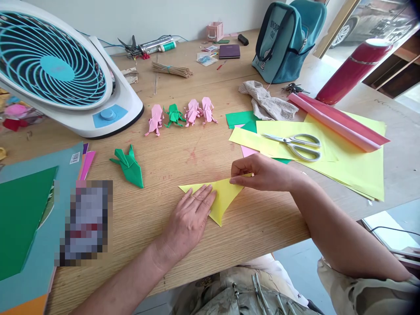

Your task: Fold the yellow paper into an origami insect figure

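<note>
**Two hands, one yellow fold**

A person's left hand (192, 216) lies flat with its fingers spread and unclenched. It pins a yellow paper triangle (226, 197) to the wooden table (256, 229) near the front edge, apparently so the sheet cannot slide. The right hand (262, 173) pinches the triangle's upper right corner between thumb and fingertips. Scissors (295, 145) rest on loose yellow sheets (357, 170) just behind, within easy reach. Four folded paper frogs (180, 114) stand in a row farther back.
</note>
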`<state>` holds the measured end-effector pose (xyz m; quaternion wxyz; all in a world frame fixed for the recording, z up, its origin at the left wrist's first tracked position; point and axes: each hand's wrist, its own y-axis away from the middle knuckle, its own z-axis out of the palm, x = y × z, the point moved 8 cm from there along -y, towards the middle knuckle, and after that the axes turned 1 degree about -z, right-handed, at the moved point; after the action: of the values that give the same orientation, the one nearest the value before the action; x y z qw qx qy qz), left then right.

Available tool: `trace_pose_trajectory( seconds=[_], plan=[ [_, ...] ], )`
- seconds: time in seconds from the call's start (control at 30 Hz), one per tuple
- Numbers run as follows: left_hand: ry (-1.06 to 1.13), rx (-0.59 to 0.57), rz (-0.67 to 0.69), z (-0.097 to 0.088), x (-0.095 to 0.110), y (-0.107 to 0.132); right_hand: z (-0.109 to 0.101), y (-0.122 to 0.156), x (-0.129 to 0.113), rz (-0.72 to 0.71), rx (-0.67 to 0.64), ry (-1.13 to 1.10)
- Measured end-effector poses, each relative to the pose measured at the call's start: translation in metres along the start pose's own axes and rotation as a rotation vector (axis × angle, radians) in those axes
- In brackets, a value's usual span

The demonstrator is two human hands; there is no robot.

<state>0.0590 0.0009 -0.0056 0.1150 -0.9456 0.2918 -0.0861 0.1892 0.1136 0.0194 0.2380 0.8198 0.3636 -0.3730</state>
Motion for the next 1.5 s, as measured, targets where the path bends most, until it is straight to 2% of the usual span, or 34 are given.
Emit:
trace_pose_trajectory(
  seconds=[0.17, 0.33, 0.5, 0.67, 0.87, 1.13, 1.27, 1.5],
  plan=[
    [-0.028, -0.002, 0.021, 0.002, 0.001, 0.001, 0.000, 0.004, 0.010, 0.052, -0.064, 0.139],
    [-0.071, -0.011, 0.039, 0.003, 0.004, 0.001, 0.001, 0.003, 0.018, 0.126, -0.057, 0.264],
    [-0.092, -0.040, 0.018, 0.003, 0.005, 0.000, 0.001, 0.002, 0.020, 0.210, -0.094, 0.318],
    [-0.119, -0.077, 0.015, 0.005, 0.007, -0.002, 0.003, 0.003, 0.022, 0.233, -0.107, 0.333],
    [-0.151, -0.150, 0.004, 0.010, 0.007, -0.002, 0.002, 0.002, 0.020, 0.108, -0.022, 0.382],
    [-0.198, -0.233, 0.031, 0.011, 0.012, 0.001, -0.007, 0.003, -0.007, -0.055, 0.248, 0.503],
    [-0.222, -0.200, 0.074, 0.011, 0.015, -0.001, 0.002, 0.001, -0.020, -0.147, 0.239, 0.452],
    [-0.247, -0.076, 0.235, 0.006, 0.029, -0.009, 0.012, -0.002, -0.015, -0.107, 0.179, 0.486]
  ],
)
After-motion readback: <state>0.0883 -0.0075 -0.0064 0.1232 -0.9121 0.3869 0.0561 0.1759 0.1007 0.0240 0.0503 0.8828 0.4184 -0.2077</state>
